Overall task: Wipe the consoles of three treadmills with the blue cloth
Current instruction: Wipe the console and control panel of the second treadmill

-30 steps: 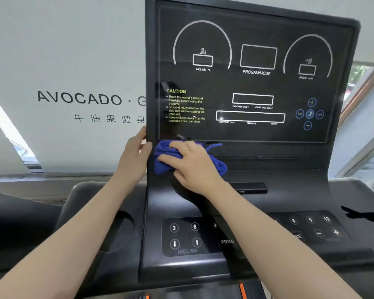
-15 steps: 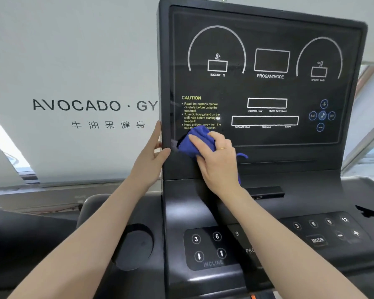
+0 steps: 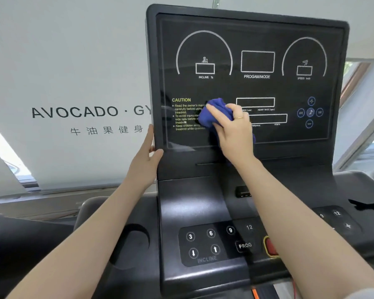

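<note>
The right hand (image 3: 233,130) — gripping the bunched blue cloth (image 3: 212,114) — is climbing from the console (image 3: 246,83) base onto the screen (left hand (image 3: 146,160), open-fingered, bracing its edge).

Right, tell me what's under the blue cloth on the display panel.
The blue cloth, gripped by the right hand, lies on the display panel, covering the right ends of the yellow caution text lines. Those hidden words can't be read, nor the glass beneath judged.

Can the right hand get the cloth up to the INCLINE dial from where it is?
Probably yes. The right hand presses the blue cloth on the screen by the CAUTION text, and the glass up to the INCLINE dial is bare.
</note>
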Demonstrator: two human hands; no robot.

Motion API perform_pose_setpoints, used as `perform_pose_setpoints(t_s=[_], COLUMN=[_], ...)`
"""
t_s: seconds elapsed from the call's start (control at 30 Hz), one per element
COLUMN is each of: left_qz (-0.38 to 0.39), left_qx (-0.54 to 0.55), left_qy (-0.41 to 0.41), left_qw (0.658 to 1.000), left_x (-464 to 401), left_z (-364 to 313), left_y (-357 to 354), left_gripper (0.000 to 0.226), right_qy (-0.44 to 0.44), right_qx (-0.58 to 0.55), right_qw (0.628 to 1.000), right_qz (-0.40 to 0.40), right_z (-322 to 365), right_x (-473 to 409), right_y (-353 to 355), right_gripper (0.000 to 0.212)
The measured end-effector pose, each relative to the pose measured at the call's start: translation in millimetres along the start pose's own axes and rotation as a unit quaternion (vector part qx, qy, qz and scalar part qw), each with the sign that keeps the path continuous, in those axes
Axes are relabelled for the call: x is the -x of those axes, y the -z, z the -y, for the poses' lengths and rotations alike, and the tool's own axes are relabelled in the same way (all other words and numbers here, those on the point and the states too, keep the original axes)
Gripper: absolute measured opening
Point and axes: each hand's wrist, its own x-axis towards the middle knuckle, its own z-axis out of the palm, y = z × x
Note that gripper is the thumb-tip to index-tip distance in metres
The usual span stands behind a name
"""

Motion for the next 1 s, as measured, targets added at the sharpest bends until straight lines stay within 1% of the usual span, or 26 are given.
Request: perform_pose_setpoints(t_s=[0.1,0.17,0.2,0.23,0.27,0.33,0.4,0.5,0.57,0.7,0.83,0.93,1.0], left_qz=[-0.028,-0.05,-0.061,-0.07,-0.077,-0.088,-0.091,-0.095,-0.097,-0.101,-0.155,-0.204,-0.241], left_qx=[-0.019,-0.021,-0.019,-0.021,-0.024,-0.032,-0.038,-0.036,-0.039,-0.05,-0.057,-0.103,-0.165], left_qy=[-0.002,0.002,0.005,0.007,0.007,0.004,0.001,0.01,0.013,0.012,0.026,0.02,0.014], left_qw=[0.999,0.999,0.998,0.997,0.997,0.996,0.995,0.995,0.994,0.994,0.986,0.973,0.956], left_x=[5,7,8,8,8,6,6,7,7,9,11,15,17], left_z=[-1,-2,-2,-2,-2,-2,-3,-5,-3,1,-2,-9,-14], left_y=[-8,-13,-14,-16,-16,-16,-16,-18,-18,-17,-28,-42,-54], left_gripper=[0.059,0.057,0.057,0.057,0.057,0.058,0.058,0.056,0.056,0.056,0.052,0.052,0.056], right_qy=[-0.112,-0.204,-0.216,-0.194,-0.143,-0.02,0.06,0.101,0.103,0.031,-0.066,-0.145,-0.171], right_qx=[0.001,-0.001,-0.005,-0.006,-0.004,0.008,0.007,-0.033,-0.052,-0.057,-0.046,-0.044,-0.032], right_qw=[0.993,0.977,0.974,0.979,0.988,1.0,0.997,0.991,0.991,0.998,0.994,0.985,0.982], right_qz=[-0.044,-0.057,-0.059,-0.058,-0.049,-0.009,0.039,0.081,0.075,0.005,-0.068,-0.078,-0.076], right_z=[-15,-3,7,19,32,54,69,64,47,6,-53,-85,-85], right_x=[-9,-10,-8,-3,4,23,38,35,26,5,-9,-7,-6], right_y=[4,-1,-4,-8,-13,-25,-33,-30,-24,-10,9,23,24], right_gripper=[0.039,0.041,0.041,0.041,0.041,0.04,0.041,0.043,0.042,0.039,0.04,0.041,0.042])
